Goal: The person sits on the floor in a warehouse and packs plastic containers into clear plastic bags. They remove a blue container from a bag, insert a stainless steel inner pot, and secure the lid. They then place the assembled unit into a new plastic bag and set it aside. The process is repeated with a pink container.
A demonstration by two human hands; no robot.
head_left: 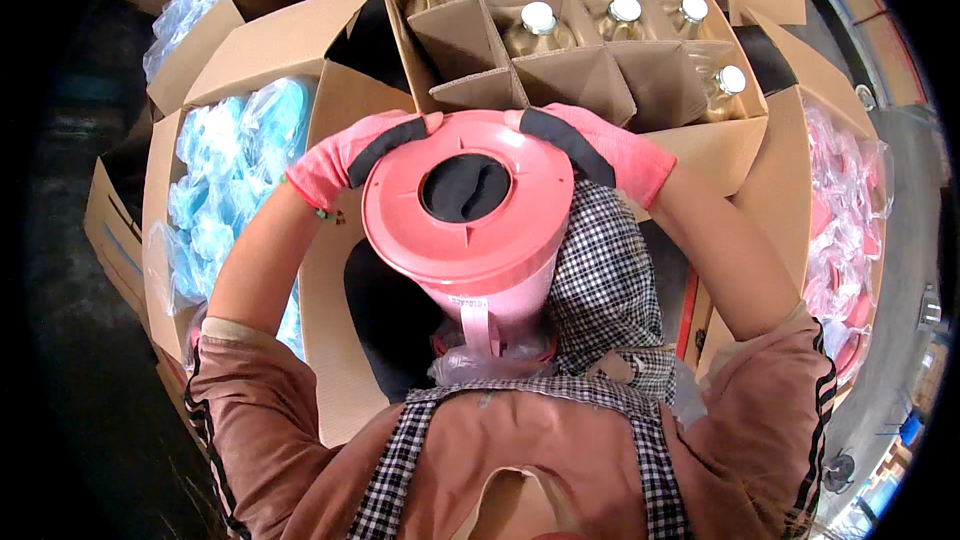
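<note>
A pink plastic jug [470, 230] with a round pink lid and a dark hole in its middle stands on my lap, handle toward me. My left hand [350, 153], in a pink and black glove, presses on the lid's left rim. My right hand [600, 148], gloved the same, presses on the lid's right rim. Both hands grip the lid from opposite sides. A thin clear plastic wrap gathers around the jug's base.
A cardboard box with dividers [580, 70] holds several glass jars with white caps [538, 20] just beyond the jug. A box of blue plastic items in bags [230, 180] sits at my left. At my right is a box of pink bagged items [845, 230].
</note>
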